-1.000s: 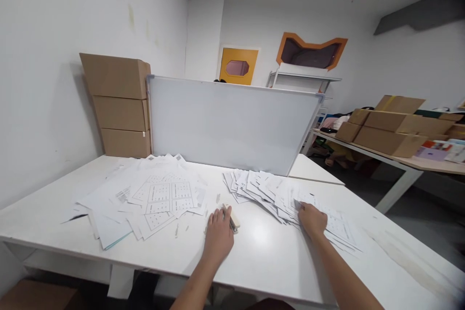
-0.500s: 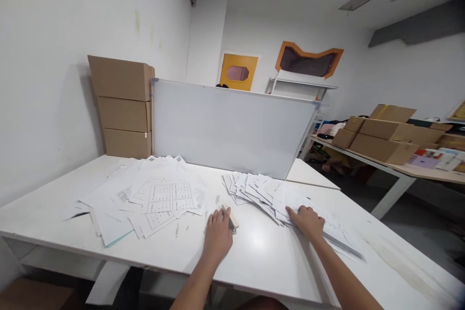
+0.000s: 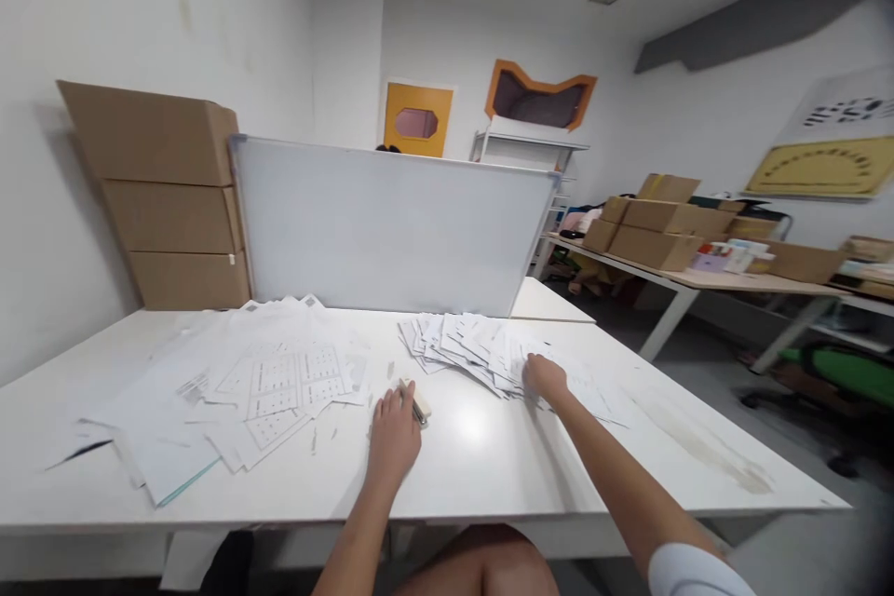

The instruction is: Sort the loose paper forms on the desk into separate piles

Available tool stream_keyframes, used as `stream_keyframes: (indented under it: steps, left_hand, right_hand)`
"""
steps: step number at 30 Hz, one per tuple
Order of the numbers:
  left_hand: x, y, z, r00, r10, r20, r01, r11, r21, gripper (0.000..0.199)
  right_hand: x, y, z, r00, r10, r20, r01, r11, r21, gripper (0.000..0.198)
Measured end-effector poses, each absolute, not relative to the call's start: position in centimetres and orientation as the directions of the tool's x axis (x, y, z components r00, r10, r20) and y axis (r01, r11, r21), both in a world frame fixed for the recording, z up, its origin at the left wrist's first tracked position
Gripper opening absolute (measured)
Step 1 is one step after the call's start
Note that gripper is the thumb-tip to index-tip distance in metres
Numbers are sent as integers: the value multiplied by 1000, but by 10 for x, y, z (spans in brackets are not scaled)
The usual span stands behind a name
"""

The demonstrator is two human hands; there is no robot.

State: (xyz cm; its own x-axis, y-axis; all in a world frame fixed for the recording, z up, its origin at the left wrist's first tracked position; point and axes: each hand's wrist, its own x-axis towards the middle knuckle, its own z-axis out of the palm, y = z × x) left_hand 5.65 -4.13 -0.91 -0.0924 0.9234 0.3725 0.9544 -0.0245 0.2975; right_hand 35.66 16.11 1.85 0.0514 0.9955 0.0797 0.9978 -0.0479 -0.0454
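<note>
- White table (image 3: pixel 489 470) before the whiteboard (image 3: pixel 391 223), open near its front edge.
- Left hand (image 3: pixel 395 433) on stapler (image 3: pixel 423 403), right hand (image 3: pixel 547 379) at papers (image 3: pixel 465 345); cannot tell either grip.
- Boxes (image 3: pixel 171 216) left of whiteboard, contents hidden.

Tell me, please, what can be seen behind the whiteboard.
Past the whiteboard, a yellow door and metal shelving show in part; whatever stands lower behind it is covered.

White walls (image 3: pixel 349 37) hold a yellow door (image 3: pixel 419 96) and orange-framed window (image 3: pixel 541 102), with a green chair (image 3: pixel 848 374) on grey floor (image 3: pixel 705 382).
</note>
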Motion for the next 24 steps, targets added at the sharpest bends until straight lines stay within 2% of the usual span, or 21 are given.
stream_keyframes:
  steps: [4,9,15,24]
  left_hand:
    - [55,-38,-11,-87,920,383,958,-28,285,59]
    - [55,-38,-13,-98,921,378,959,-15,283,61]
    - [56,-39,-10,-99,924,369,957,-12,288,62]
    - [55,-38,-11,-101,917,386,956,-18,293,62]
  right_hand:
    - [354,160,19,70,994,87,996,-65,-59,33]
    - [349,160,19,50,996,69,998,-47,-46,44]
    - [347,165,21,36,998,49,999,-35,-18,35]
    - [349,145,26,-52,990,131,998,49,26,29]
